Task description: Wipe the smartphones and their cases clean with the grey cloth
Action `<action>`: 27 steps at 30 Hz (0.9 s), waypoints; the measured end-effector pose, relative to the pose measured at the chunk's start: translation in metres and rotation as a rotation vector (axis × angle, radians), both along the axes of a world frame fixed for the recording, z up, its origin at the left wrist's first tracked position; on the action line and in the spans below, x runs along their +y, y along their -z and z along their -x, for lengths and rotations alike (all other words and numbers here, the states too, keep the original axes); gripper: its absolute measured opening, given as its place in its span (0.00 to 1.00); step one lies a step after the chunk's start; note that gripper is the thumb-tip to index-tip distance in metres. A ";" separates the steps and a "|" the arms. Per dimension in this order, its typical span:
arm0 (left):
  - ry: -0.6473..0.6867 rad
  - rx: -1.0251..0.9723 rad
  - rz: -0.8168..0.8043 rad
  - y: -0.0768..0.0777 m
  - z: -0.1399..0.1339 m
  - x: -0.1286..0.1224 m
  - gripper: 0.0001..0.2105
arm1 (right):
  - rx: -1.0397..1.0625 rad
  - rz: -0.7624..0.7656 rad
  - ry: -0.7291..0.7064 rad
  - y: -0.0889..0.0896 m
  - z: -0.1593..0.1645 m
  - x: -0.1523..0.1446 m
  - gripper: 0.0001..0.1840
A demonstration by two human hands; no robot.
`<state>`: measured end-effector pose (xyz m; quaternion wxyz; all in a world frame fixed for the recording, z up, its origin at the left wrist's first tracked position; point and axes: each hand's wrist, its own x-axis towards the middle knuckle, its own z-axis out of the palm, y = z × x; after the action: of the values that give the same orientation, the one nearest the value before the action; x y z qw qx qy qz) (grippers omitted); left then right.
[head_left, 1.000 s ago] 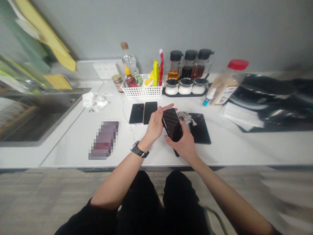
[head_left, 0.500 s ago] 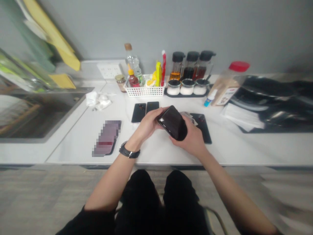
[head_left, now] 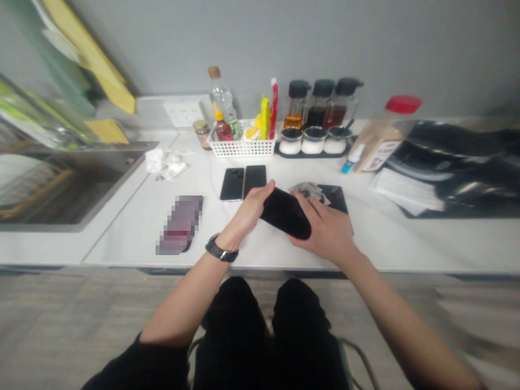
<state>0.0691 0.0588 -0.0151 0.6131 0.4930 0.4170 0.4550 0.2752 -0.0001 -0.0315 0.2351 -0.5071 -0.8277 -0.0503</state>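
Between my hands, above the counter, is a black smartphone tilted with its dark face up. My left hand grips its left end, thumb along the top edge. The fingers of my right hand are wrapped round its right end. Just behind my left hand, two dark phones lie side by side on the counter. Partly hidden behind my right hand are a dark flat device and a crumpled pale wrapping. A phone with a blurred-out screen lies to the left.
A white basket with bottles and packets stands at the back, beside a rack of seasoning jars. A red-lidded container and black pans are right. Crumpled tissues lie near the sink at left.
The black smartphone has turned flatter and lost its bright reflection. My right hand has shifted right and now covers more of its end. My left thumb lies along its upper edge.
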 end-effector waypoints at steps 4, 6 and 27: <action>0.025 -0.080 0.113 0.001 0.000 -0.005 0.24 | -0.036 -0.021 -0.023 0.002 -0.002 -0.003 0.49; 0.015 -0.138 0.174 0.001 0.000 -0.007 0.23 | -0.034 -0.027 -0.031 0.002 -0.001 -0.005 0.48; 0.003 0.366 -0.136 -0.022 0.002 0.013 0.30 | 0.745 0.196 0.015 0.019 0.029 0.000 0.43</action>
<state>0.0667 0.0715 0.0068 0.4931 0.6085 0.4892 0.3838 0.2459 0.0002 -0.0505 0.4696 -0.5167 -0.6829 0.2150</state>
